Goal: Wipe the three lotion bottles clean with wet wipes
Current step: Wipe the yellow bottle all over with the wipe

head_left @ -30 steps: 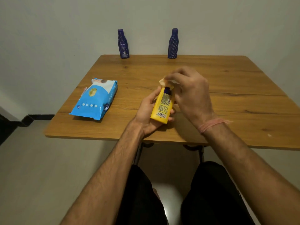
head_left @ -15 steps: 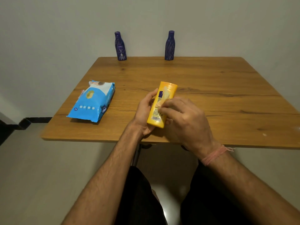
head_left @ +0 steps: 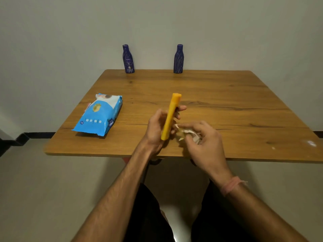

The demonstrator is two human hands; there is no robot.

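Observation:
My left hand (head_left: pixel 156 127) grips a yellow lotion bottle (head_left: pixel 171 116) above the near part of the wooden table (head_left: pixel 227 105), turned so its narrow side faces me, cap end pointing away. Just right of it, my right hand (head_left: pixel 203 138) holds a crumpled wet wipe (head_left: pixel 187 133) close to the bottle's lower end; whether the wipe touches the bottle is unclear. Two dark blue lotion bottles stand upright at the table's far edge against the wall, one to the left (head_left: pixel 128 58) and one to the right (head_left: pixel 178 58).
A blue pack of wet wipes (head_left: pixel 98 115) lies on the left side of the table. A few small white specks (head_left: pixel 311 143) sit near the right front edge. My legs are under the table's near edge.
The yellow bottle has been turned from its labelled face to its narrow side. My right hand has drawn the wipe down off the bottle's face to beside its lower end.

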